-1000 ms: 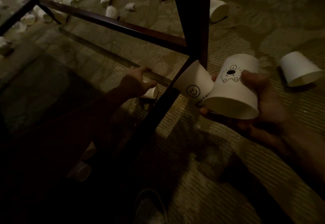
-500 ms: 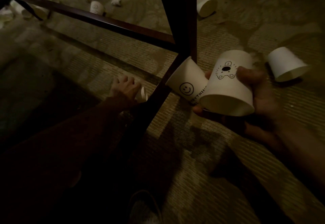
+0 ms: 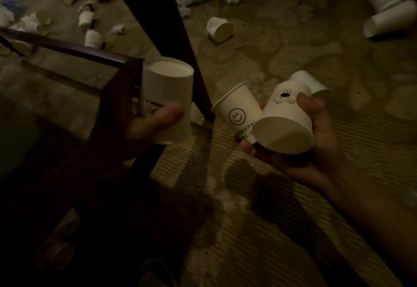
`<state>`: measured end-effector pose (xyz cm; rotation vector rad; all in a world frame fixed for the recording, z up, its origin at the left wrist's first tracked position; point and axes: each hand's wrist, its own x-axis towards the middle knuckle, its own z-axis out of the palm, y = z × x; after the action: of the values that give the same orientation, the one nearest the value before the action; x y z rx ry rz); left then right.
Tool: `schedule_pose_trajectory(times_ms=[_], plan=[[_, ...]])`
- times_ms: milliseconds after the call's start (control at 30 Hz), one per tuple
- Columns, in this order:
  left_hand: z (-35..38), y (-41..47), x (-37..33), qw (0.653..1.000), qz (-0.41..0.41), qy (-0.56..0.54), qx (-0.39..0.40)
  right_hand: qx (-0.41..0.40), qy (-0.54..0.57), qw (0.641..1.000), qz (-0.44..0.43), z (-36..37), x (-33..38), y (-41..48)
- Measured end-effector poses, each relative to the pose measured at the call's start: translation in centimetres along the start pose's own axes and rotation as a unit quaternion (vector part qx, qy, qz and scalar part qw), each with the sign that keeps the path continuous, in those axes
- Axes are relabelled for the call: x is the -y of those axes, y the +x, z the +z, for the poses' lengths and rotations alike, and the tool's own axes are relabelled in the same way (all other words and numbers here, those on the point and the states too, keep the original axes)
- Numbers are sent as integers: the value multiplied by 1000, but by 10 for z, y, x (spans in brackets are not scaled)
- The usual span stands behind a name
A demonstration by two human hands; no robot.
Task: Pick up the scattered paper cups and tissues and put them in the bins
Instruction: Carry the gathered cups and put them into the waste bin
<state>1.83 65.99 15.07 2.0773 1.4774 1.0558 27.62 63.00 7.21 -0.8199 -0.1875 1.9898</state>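
Observation:
My left hand [image 3: 155, 124] grips a white paper cup [image 3: 168, 93] lifted off the floor beside the dark wooden frame, its thumb across the cup's printed side. My right hand [image 3: 316, 138] holds two paper cups above the carpet: a smiley-face cup [image 3: 237, 111] and a bear-face cup [image 3: 284, 124] with its mouth toward me. A further white cup [image 3: 306, 81] shows just behind the right hand; whether it lies on the floor or is held is unclear. No bin is in view.
A dark wooden furniture leg [image 3: 180, 45] and rail [image 3: 67, 49] stand between my hands. Several loose cups and crumpled tissues [image 3: 118, 28] litter the carpet at the top, including a cup [image 3: 220, 28] beyond the leg and cups [image 3: 390, 16] at the far right.
My left hand has taken the cup from the floor under the frame and raised it toward me. The right hand keeps its two cups, and the view has shifted.

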Motion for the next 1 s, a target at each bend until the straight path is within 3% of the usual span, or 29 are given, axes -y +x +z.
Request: schedule_pose_trajectory(times_ms=[167,267,400,533,700,867,1000], plan=[[56,16,-50,966,-87,-137,200,-9,66,998,-20,-15,22,-30],[89,34,-82,910,-157,-257,284,6,101,994,-27,-19,47,-74],[102,56,-158,820,-263,-339,378,-69,156,984,-47,7,94,-157],[72,87,-252,779,-288,-364,421,-90,190,975,-72,70,144,-237],[2,135,-382,792,-265,-362,415,-96,227,964,-98,175,207,-328],[-104,187,-498,761,-263,-384,453,-145,188,964,-116,296,267,-419],[-195,225,-573,755,-237,-395,467,-163,143,965,-150,400,302,-479]])
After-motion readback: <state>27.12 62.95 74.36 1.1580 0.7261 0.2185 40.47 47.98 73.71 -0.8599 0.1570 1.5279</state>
